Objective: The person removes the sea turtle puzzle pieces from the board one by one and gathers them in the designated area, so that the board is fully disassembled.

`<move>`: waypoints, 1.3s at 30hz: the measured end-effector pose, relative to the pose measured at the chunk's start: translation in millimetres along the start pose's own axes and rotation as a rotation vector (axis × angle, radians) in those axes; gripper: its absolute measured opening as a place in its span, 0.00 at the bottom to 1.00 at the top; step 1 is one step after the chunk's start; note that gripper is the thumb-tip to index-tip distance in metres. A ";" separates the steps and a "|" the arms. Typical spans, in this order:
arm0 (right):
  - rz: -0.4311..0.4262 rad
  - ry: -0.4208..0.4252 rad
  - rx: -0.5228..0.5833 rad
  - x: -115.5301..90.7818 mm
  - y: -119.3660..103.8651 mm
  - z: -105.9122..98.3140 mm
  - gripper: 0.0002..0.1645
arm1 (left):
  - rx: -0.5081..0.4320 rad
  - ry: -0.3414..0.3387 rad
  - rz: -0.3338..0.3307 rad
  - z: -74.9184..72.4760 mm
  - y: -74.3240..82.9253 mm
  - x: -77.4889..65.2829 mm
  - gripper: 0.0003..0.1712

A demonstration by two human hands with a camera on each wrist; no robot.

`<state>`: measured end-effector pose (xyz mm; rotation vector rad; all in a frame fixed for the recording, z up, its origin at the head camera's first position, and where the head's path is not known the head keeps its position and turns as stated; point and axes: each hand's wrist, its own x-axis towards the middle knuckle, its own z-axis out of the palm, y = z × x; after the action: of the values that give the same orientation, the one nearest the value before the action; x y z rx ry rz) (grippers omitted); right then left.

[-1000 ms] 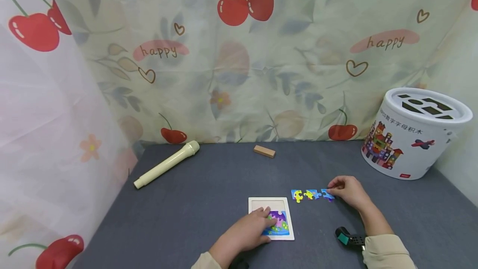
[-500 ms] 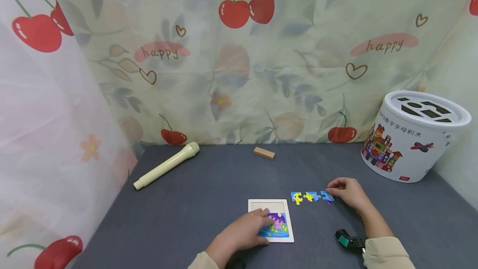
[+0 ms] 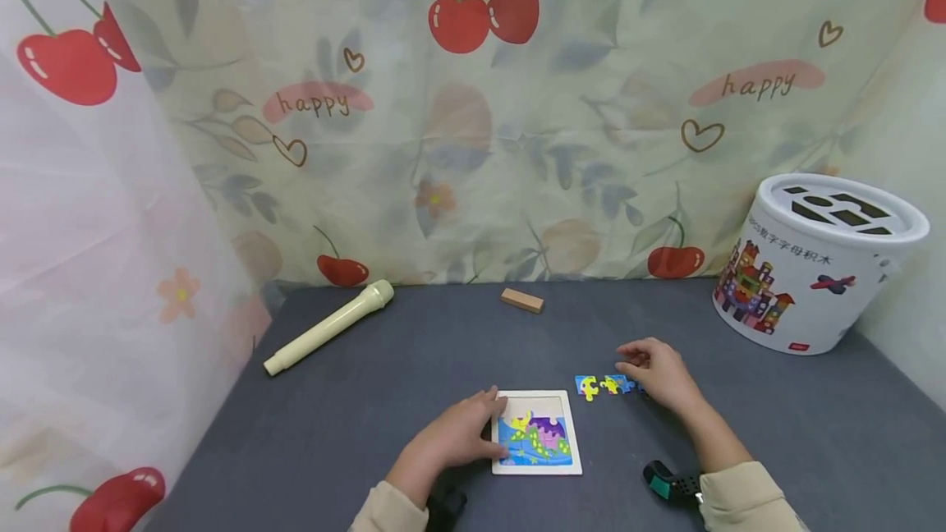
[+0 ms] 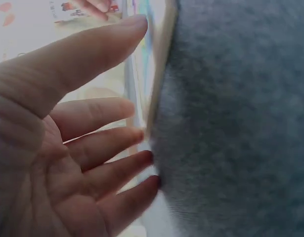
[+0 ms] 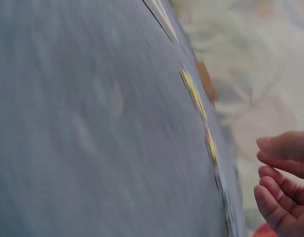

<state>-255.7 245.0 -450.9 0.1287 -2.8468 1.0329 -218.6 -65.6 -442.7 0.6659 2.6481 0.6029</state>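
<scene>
A jigsaw tray (image 3: 537,470) with a pale frame lies on the dark table in the head view. Joined puzzle pieces (image 3: 538,443) in blue, purple and green fill its lower part; the upper part shows bare board. My left hand (image 3: 456,433) is at the tray's left side, fingers spread, thumb over the lower-left corner. To the tray's right lie loose jigsaw pieces (image 3: 586,387) in a row, yellow and blue. Above the row's right end hovers my right hand (image 3: 660,372), which hides part of the last piece. Its fingers (image 5: 275,195) curve loosely around nothing in the right wrist view.
At the back left lies a cream toy microphone (image 3: 328,328). A small wooden block (image 3: 522,300) sits near the back edge. On the right stands a big white bucket (image 3: 805,286) with shaped holes in its lid. A cherry-print cloth (image 3: 473,146) hangs behind the table.
My left hand has slid left off the joined pieces to the tray's edge, uncovering them. The right hand has lifted from the rightmost loose piece and shifted left over the row.
</scene>
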 end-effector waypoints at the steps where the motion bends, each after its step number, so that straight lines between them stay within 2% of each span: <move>1: -0.014 0.000 -0.001 0.1 -4.3 3.2 0.14 | -0.007 -0.001 -0.002 0.5 -0.7 0.3 0.42; 5: -0.069 -0.024 0.009 0.6 -20.4 14.5 0.13 | -0.026 -0.001 -0.006 2.0 -2.7 0.5 0.45; 10: -0.137 -0.096 0.037 -1.3 -39.8 26.9 0.13 | -0.014 0.007 0.003 2.9 -3.9 0.8 0.44; 22: -0.290 -0.387 0.144 -4.0 -81.3 56.7 0.14 | -0.045 -0.013 -0.022 1.5 -4.3 2.0 0.44; 30: -0.295 -0.504 0.148 -6.8 -95.3 73.5 0.09 | -0.061 -0.027 -0.018 0.1 -5.3 2.2 0.44; 39: -0.267 -0.553 0.163 -7.1 -97.0 78.5 0.07 | -0.045 -0.006 0.004 1.8 -6.2 1.4 0.44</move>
<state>-243.2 120.7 -450.2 0.9145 -3.0653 1.3325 -221.2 -69.2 -447.5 0.6594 2.6201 0.6586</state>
